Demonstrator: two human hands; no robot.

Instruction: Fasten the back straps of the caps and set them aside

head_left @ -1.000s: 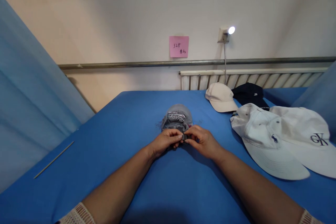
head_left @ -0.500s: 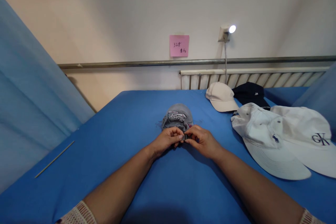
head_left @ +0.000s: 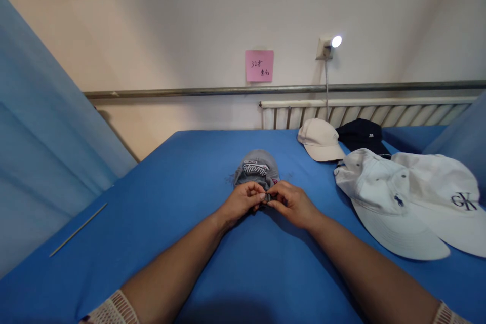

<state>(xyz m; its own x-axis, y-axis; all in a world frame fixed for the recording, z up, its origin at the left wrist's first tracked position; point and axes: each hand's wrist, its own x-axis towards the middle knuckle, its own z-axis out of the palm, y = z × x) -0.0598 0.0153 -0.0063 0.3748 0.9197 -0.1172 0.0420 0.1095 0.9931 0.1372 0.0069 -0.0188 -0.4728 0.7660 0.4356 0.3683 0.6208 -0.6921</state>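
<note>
A grey baseball cap (head_left: 258,162) with white lettering lies on the blue-covered table (head_left: 182,162), its strap side toward me. My left hand (head_left: 245,201) pinches the dark cap strap (head_left: 269,197) between thumb and fingers. From the other side my right hand (head_left: 290,202) pinches the same strap, thumb below and index finger above. The fingertips of both hands nearly meet at the strap, just in front of the cap. Fingers cover most of the strap and whatever fastening it has.
To the right lie a cream cap (head_left: 319,136), a black cap (head_left: 362,134), a pale cap with a small emblem (head_left: 383,187) and a white lettered cap (head_left: 440,182). A thin stick (head_left: 78,230) rests at left. Behind are a rail (head_left: 190,92) and a radiator (head_left: 353,114).
Both hands stay at the strap with only slight finger movement. The strap between the fingertips has shifted a little; the cap and other things stay put.
</note>
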